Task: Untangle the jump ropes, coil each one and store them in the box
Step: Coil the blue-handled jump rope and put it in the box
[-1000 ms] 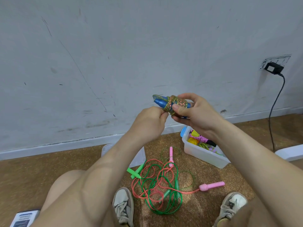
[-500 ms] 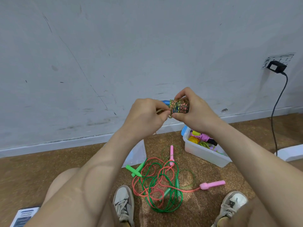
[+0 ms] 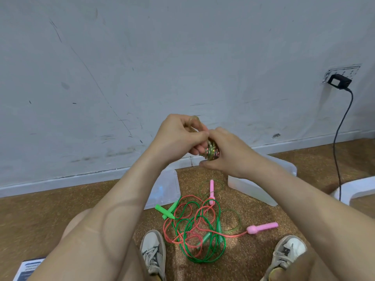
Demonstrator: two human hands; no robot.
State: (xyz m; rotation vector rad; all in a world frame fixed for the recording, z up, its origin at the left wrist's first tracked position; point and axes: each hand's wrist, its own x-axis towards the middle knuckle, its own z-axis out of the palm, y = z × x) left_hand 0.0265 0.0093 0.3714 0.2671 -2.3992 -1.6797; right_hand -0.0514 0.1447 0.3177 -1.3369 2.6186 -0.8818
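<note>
Gripping the coiled rope (image 3: 212,152) above the floor, the left hand (image 3: 176,138) curled round a loose loop and the right hand (image 3: 231,159) clasped the bundle. It looked nearly wound but was not yet stored. The box (image 3: 253,191) stood under the right forearm. The tangled ropes (image 3: 194,228) lay between the shoes — untangling, coiling and storing remained.

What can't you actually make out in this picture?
Head view:
- Inside of the box: covered by the right hand and its forearm.
- Most of the coiled rope: enclosed by the left hand and right hand.
- The booklet: cut off by the bottom edge, print too small.
</note>
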